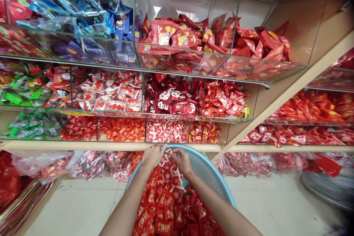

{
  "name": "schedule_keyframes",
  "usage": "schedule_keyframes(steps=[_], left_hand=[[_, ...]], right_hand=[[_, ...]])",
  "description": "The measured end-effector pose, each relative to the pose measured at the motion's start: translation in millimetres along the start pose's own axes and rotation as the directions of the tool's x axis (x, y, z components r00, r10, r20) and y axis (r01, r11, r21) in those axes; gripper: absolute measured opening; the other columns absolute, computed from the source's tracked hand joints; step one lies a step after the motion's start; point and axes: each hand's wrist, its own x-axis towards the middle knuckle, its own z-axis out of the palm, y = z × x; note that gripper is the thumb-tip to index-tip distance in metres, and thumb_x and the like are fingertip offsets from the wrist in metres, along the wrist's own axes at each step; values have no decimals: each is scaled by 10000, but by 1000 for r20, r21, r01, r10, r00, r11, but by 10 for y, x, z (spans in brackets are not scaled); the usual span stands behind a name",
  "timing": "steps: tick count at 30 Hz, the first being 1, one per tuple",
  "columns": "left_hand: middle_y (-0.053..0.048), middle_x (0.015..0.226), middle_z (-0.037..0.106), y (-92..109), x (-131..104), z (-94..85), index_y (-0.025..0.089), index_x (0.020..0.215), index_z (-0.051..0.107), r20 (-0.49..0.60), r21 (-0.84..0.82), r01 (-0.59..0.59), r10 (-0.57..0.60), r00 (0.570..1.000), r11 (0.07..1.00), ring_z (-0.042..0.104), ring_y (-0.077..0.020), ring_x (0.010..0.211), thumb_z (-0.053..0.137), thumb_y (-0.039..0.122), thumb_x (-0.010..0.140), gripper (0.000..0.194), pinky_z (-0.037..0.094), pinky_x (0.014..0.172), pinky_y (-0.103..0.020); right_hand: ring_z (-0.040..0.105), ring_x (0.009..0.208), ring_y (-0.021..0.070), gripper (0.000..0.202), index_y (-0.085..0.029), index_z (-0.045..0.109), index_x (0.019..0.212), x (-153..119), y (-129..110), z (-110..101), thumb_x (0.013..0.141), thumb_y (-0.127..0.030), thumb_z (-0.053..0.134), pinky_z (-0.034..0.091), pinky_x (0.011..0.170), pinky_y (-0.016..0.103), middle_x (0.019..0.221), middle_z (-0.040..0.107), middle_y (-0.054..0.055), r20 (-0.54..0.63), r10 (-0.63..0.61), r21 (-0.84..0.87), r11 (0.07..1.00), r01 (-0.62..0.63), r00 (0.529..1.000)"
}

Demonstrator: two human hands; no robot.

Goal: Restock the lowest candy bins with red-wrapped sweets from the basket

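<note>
Even, bright indoor light washes the pale floor tiles point(253, 197) before you, while white glare burns behind the orange-print packets point(163, 33). Lettering softens on the red sweets point(162, 206) below you; the picture's right-hand edge blurs, its corners falling black.

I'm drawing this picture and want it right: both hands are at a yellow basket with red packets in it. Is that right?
Not quite: the basket is light blue, not yellow, as the head view shows. The left hand and right hand are at it, and red packets are in it.
</note>
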Motion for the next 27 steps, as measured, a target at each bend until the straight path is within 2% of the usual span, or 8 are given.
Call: schedule_keyframes(steps=[6, 8, 10, 12, 14, 19, 23, 27], left_hand=[[-129, 870, 666, -13, 3, 21, 154, 948, 611, -23, 4, -21, 21, 1000, 1000, 616, -237, 830, 22, 601, 821, 750, 424, 729, -330], [-127, 853, 667, -20, 8, 30, 155, 936, 612, -25, 5, -24, 24, 999, 1000, 619, -239, 816, 20, 602, 820, 751, 428, 717, -333], [-127, 843, 667, -24, 12, 35, 152, 921, 613, -25, 3, -24, 24, 999, 1000, 621, -236, 799, 14, 602, 820, 756, 430, 703, -330], [-124, 847, 666, -24, 13, 35, 152, 916, 611, -25, 0, -25, 25, 999, 1000, 621, -231, 793, 10, 602, 819, 757, 431, 699, -327], [-122, 855, 666, -20, 11, 30, 153, 918, 609, -24, -2, -24, 24, 999, 1000, 621, -229, 795, 8, 604, 818, 758, 431, 702, -327], [-124, 832, 666, -4, 0, 3, 146, 911, 615, -4, 5, -9, 9, 1000, 1000, 620, -232, 796, 16, 602, 820, 759, 432, 702, -328], [-131, 856, 665, 6, -1, -9, 147, 923, 618, 1, 11, 2, -2, 1000, 1000, 619, -231, 815, 39, 604, 823, 744, 428, 722, -326], [-131, 875, 663, 0, 0, -5, 151, 930, 620, 2, 7, -2, 2, 1000, 1000, 616, -228, 829, 39, 600, 825, 742, 423, 732, -322]], right_hand=[[564, 657, 141, 339, -145, 598, 751, 36, -156, -49, 657, -471, 613, 447, 628, 261, 715, 633, 35, 48, 64, 195, 978, -72, 997], [567, 669, 147, 299, -146, 600, 767, 78, -226, -140, 699, -437, 581, 444, 640, 270, 737, 638, 42, 106, 12, 118, 993, -24, 994], [568, 711, 157, 228, -155, 609, 789, 122, -297, -263, 735, -371, 556, 433, 681, 283, 775, 640, 44, 195, -84, -76, 992, 100, 977], [557, 772, 167, 155, -169, 615, 804, 156, -364, -383, 746, -298, 550, 413, 729, 291, 811, 633, 41, 309, -151, -323, 912, 253, 939], [538, 835, 174, 121, -181, 613, 829, 170, -419, -464, 745, -245, 555, 392, 764, 291, 848, 620, 39, 426, -162, -512, 768, 385, 890], [514, 900, 187, 119, -181, 605, 863, 144, -482, -439, 773, -198, 530, 369, 807, 299, 868, 602, 54, 600, -143, -645, 495, 582, 787], [508, 915, 204, 130, -176, 608, 874, 125, -473, -332, 788, -205, 515, 379, 804, 313, 892, 590, 67, 636, -140, -656, 419, 628, 759], [510, 915, 190, 131, -190, 626, 856, 141, -443, -281, 794, -213, 513, 373, 830, 308, 890, 577, 57, 651, -159, -619, 455, 641, 742]])
